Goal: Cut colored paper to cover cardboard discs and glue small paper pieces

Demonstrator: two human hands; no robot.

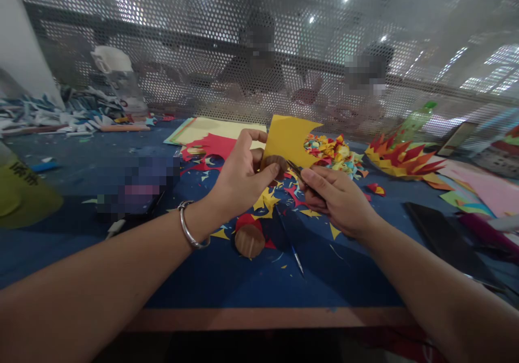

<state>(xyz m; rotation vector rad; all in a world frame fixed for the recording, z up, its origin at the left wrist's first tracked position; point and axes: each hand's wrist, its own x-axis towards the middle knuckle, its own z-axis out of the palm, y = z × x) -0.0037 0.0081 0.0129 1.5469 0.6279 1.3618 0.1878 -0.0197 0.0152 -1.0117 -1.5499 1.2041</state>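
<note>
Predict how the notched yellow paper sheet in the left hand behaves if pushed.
The notched yellow paper sheet looks thin, so probably light. It seems fairly stiff, extending flat beyond the left hand. Its pointed upper-right corner would likely bend easily.

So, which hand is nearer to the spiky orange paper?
Right. The right hand is in front and to the left of the spiky orange paper; the left hand is farther left.

Yellow paper (288, 139) in left hand (240, 178)

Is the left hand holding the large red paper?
No, the left hand holds the yellow sheet; the large red paper lies on the table.
</note>
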